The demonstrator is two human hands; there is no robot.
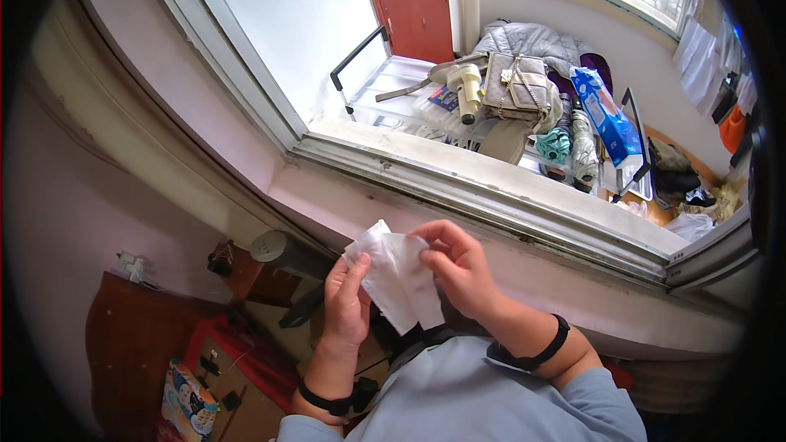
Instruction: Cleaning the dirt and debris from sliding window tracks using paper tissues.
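Note:
Between my two hands is a white tissue (391, 274), partly unfolded, with creases and hanging lower corners. My left hand (348, 299) grips its left edge, the thumb lying over the front. At the upper right corner, my right hand (460, 266) pinches the tissue between thumb and curled fingers. I hold it in front of my light blue shirt, just on my side of the window ledge. Dark bands circle both forearms.
A sliding-window track (458, 196) runs across ahead of me. Beyond it, a grey handbag (517, 86), a cream handheld device (465, 92) and a blue package (607, 119) are piled up. A grey cylinder (282, 250) and a wooden headboard (123, 352) stand at lower left.

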